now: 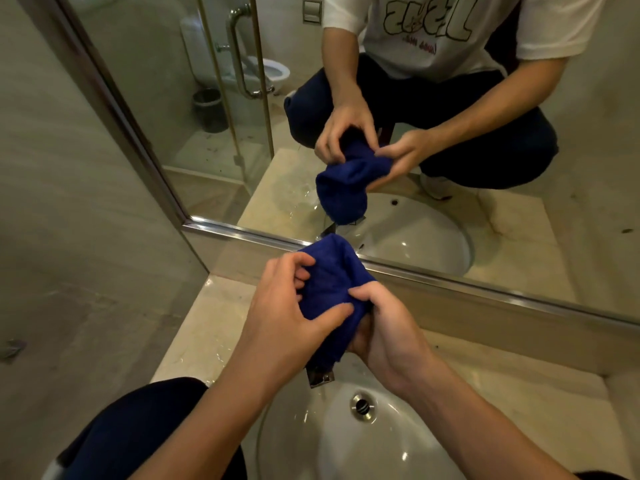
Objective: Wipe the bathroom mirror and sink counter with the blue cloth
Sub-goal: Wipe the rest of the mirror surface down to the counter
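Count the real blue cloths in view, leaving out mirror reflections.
1. The blue cloth is bunched between the left hand and right hand, above the sink in front of the mirror. The second one seen is only its reflection.

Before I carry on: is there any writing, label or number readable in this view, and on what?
White T-shirt, seen in the mirror: large outlined letters, reversed by the reflection and too distorted to read reliably.
Small red line beneath them: too small to read.
Blue cloth, faucet, sink: no text visible.
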`<action>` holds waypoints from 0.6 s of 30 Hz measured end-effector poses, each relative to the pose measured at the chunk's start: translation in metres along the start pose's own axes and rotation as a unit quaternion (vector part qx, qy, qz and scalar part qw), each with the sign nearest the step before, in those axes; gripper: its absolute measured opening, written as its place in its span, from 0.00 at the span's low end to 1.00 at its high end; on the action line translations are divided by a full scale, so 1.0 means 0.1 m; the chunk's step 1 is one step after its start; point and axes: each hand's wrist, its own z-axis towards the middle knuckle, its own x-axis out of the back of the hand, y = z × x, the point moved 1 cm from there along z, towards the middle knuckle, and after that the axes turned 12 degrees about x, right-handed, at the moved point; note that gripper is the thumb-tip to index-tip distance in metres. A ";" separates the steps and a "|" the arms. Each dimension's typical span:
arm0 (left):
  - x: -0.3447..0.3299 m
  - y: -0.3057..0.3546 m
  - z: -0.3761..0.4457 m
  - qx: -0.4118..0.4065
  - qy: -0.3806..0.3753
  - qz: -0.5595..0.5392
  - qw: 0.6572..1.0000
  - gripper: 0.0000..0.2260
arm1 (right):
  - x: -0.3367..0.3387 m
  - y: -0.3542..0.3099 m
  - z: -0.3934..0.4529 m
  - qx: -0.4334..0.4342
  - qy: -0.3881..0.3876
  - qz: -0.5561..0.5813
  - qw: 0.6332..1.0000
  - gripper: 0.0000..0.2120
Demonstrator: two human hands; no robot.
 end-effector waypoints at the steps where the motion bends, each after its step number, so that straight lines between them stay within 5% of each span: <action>1: 0.00 -0.01 0.00 -0.005 0.014 -0.001 1.000 0.24 | 0.02 -0.01 -0.01 0.002 -0.002 0.009 1.000 0.17; 7: -0.02 -0.03 -0.09 -0.118 0.011 0.167 0.979 0.21 | 0.12 -0.03 -0.02 0.002 -0.014 0.041 0.999 0.17; 10: 0.06 -0.02 0.01 -0.088 0.016 0.096 0.991 0.11 | 0.19 -0.03 0.01 -0.007 -0.008 0.063 0.998 0.17; 14: 0.35 0.03 0.17 -0.026 0.008 0.000 1.000 0.11 | 0.25 -0.13 0.05 -0.023 -0.057 0.023 0.998 0.29; 18: 0.62 0.33 0.30 -0.040 -0.043 -0.051 0.997 0.10 | 0.28 -0.22 0.05 -0.027 -0.109 -0.042 0.993 0.27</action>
